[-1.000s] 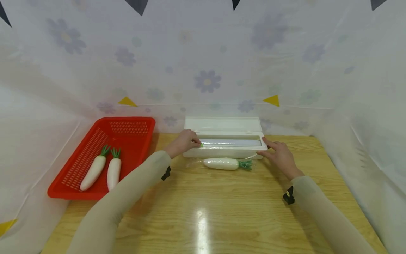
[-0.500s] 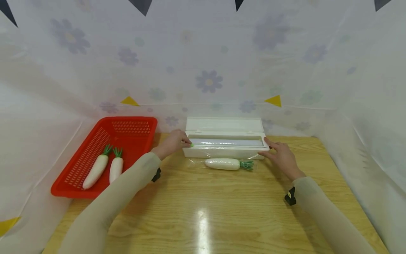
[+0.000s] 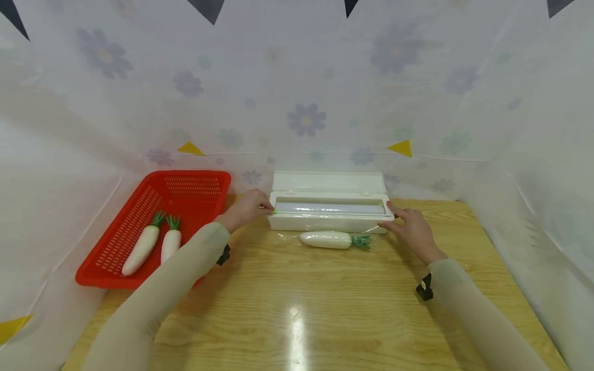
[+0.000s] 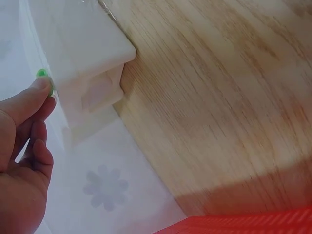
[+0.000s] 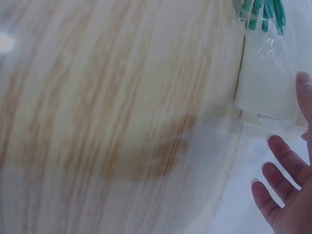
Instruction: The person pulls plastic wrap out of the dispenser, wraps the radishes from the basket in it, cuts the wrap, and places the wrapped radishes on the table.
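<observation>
A white cling film dispenser [image 3: 320, 223] lies near the table's back edge with its lid [image 3: 329, 181] raised and a film roll [image 3: 329, 208] inside. At its left end my left hand [image 3: 246, 210] pinches the small green cutter slider [image 4: 42, 74] between thumb and forefinger. My right hand [image 3: 414, 233] grips the opposite end, its thumb [image 5: 304, 90] on the box and the other fingers spread beyond the end. Right in front of the dispenser lies a white radish [image 3: 325, 239] with green stalks, covered by clear film that spreads past both its ends.
A red plastic basket [image 3: 85, 277] stands at the left, holding two more white radishes, one [image 3: 141, 250] by the side wall and another [image 3: 170, 245] partly behind my left sleeve. Patterned white sheeting [image 3: 306, 77] rises close behind the dispenser and along both sides.
My left hand has slid leftward along the dispenser with the green slider, from a little inside the left end to the end itself. The right hand keeps its place.
</observation>
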`<act>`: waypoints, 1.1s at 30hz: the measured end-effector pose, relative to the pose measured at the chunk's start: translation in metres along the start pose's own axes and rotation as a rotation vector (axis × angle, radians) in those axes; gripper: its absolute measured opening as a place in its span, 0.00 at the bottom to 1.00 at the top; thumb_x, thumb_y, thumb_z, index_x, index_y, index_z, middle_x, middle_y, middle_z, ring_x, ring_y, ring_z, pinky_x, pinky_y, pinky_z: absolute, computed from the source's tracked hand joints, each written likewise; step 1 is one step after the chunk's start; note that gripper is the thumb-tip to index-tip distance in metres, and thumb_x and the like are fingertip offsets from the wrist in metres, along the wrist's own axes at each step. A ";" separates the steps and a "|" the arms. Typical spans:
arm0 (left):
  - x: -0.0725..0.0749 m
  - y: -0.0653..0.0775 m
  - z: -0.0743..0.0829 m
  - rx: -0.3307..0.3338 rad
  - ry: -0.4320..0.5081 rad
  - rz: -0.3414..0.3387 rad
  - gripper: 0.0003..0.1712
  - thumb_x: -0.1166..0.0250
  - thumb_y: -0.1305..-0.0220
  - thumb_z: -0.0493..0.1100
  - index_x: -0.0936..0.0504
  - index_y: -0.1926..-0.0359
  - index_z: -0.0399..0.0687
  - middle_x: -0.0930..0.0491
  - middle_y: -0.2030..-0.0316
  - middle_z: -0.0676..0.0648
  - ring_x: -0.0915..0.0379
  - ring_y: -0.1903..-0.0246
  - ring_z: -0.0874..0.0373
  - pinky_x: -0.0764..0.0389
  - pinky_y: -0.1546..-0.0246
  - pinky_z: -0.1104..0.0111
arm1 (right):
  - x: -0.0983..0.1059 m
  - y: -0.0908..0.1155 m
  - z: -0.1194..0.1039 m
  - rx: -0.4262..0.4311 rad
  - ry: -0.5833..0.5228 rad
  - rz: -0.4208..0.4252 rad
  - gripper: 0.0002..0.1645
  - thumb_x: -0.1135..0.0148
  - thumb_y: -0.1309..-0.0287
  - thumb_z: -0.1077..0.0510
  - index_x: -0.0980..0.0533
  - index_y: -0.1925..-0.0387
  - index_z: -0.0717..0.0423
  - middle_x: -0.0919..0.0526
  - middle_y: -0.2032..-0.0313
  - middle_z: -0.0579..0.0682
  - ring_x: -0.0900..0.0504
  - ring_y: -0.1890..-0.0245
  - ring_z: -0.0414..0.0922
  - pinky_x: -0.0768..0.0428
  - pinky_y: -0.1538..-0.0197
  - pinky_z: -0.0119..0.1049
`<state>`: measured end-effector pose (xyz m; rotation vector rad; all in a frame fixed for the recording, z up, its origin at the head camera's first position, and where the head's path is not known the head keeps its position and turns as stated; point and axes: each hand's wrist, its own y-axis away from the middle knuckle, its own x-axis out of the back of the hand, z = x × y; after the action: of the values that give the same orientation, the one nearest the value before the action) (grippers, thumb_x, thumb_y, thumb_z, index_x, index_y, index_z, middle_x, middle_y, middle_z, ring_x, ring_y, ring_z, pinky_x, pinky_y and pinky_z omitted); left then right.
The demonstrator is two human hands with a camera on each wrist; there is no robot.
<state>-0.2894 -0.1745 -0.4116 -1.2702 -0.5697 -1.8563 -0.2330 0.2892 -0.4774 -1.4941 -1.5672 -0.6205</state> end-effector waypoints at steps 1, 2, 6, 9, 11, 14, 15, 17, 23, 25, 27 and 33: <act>0.000 0.000 -0.001 -0.002 -0.002 0.004 0.06 0.28 0.34 0.35 0.08 0.59 0.38 0.13 0.63 0.44 0.22 0.57 0.46 0.20 0.50 0.55 | 0.000 0.000 0.000 0.000 -0.001 -0.002 0.45 0.30 0.33 0.44 0.35 0.23 0.56 0.22 0.43 0.73 0.27 0.45 0.69 0.26 0.52 0.65; -0.001 0.001 -0.003 -0.003 -0.002 0.006 0.06 0.27 0.34 0.36 0.07 0.59 0.38 0.13 0.64 0.44 0.22 0.57 0.46 0.20 0.50 0.55 | 0.000 0.000 0.001 -0.002 -0.003 -0.005 0.45 0.30 0.33 0.43 0.36 0.23 0.56 0.22 0.43 0.73 0.27 0.45 0.69 0.26 0.52 0.65; -0.001 0.002 -0.006 -0.008 0.003 0.012 0.05 0.27 0.35 0.36 0.07 0.59 0.39 0.13 0.64 0.44 0.21 0.58 0.47 0.20 0.50 0.55 | 0.000 0.000 0.002 -0.005 -0.003 -0.014 0.45 0.31 0.33 0.43 0.36 0.23 0.55 0.21 0.43 0.72 0.27 0.44 0.68 0.26 0.52 0.65; 0.000 0.003 -0.008 -0.001 0.017 0.012 0.05 0.27 0.35 0.36 0.07 0.59 0.40 0.13 0.64 0.45 0.20 0.58 0.47 0.19 0.50 0.54 | -0.001 0.000 0.002 -0.005 -0.009 -0.015 0.45 0.31 0.33 0.42 0.37 0.22 0.54 0.21 0.44 0.71 0.27 0.45 0.67 0.26 0.53 0.64; 0.000 0.003 -0.009 0.013 0.035 0.010 0.06 0.27 0.34 0.36 0.07 0.59 0.41 0.13 0.63 0.45 0.20 0.58 0.48 0.19 0.50 0.55 | -0.001 0.000 0.003 -0.004 -0.019 -0.016 0.46 0.31 0.32 0.42 0.37 0.22 0.54 0.20 0.45 0.70 0.27 0.45 0.65 0.26 0.53 0.62; 0.001 0.003 -0.009 0.049 0.068 0.006 0.06 0.27 0.34 0.37 0.07 0.59 0.41 0.13 0.62 0.44 0.20 0.58 0.48 0.20 0.49 0.54 | -0.001 -0.001 0.004 -0.015 -0.062 -0.033 0.47 0.32 0.32 0.41 0.39 0.21 0.53 0.21 0.43 0.68 0.27 0.45 0.63 0.26 0.50 0.63; 0.001 0.002 -0.008 0.063 0.080 0.005 0.06 0.27 0.34 0.37 0.07 0.59 0.41 0.12 0.62 0.44 0.20 0.58 0.48 0.20 0.49 0.54 | -0.002 -0.001 0.004 -0.020 -0.086 -0.039 0.47 0.32 0.32 0.40 0.39 0.20 0.53 0.21 0.42 0.67 0.27 0.44 0.63 0.26 0.48 0.63; 0.000 0.002 -0.007 0.096 0.105 0.001 0.06 0.27 0.34 0.38 0.08 0.58 0.41 0.12 0.61 0.44 0.20 0.57 0.48 0.19 0.48 0.55 | -0.002 -0.002 0.006 -0.038 -0.140 -0.051 0.48 0.32 0.32 0.40 0.40 0.20 0.52 0.22 0.40 0.66 0.26 0.43 0.62 0.26 0.45 0.63; 0.000 0.001 -0.005 0.148 0.158 -0.005 0.08 0.28 0.33 0.37 0.09 0.56 0.38 0.11 0.59 0.42 0.19 0.58 0.49 0.18 0.49 0.56 | -0.002 -0.005 0.009 -0.082 -0.234 -0.089 0.50 0.33 0.32 0.39 0.43 0.19 0.50 0.25 0.36 0.67 0.27 0.41 0.63 0.26 0.42 0.63; 0.000 0.001 -0.005 0.150 0.166 -0.006 0.08 0.28 0.32 0.37 0.09 0.56 0.38 0.11 0.58 0.42 0.19 0.58 0.49 0.18 0.49 0.56 | 0.000 -0.006 0.011 -0.093 -0.239 -0.118 0.50 0.34 0.31 0.39 0.44 0.18 0.49 0.27 0.35 0.69 0.27 0.40 0.64 0.26 0.42 0.64; 0.000 0.001 -0.005 0.150 0.172 -0.010 0.08 0.29 0.32 0.37 0.09 0.55 0.38 0.12 0.58 0.42 0.19 0.59 0.49 0.18 0.49 0.56 | 0.002 -0.006 0.013 -0.094 -0.237 -0.147 0.49 0.36 0.29 0.38 0.46 0.18 0.49 0.28 0.35 0.69 0.27 0.40 0.64 0.26 0.42 0.64; -0.002 0.003 -0.006 0.145 0.175 -0.002 0.11 0.29 0.31 0.40 0.11 0.53 0.37 0.13 0.57 0.41 0.21 0.56 0.47 0.19 0.47 0.54 | 0.008 -0.007 0.011 -0.050 -0.209 -0.095 0.44 0.43 0.24 0.41 0.44 0.20 0.58 0.24 0.40 0.70 0.25 0.43 0.64 0.26 0.43 0.65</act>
<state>-0.2898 -0.1797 -0.4156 -1.0024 -0.5984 -1.8693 -0.2413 0.3014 -0.4754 -1.5702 -1.8028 -0.5758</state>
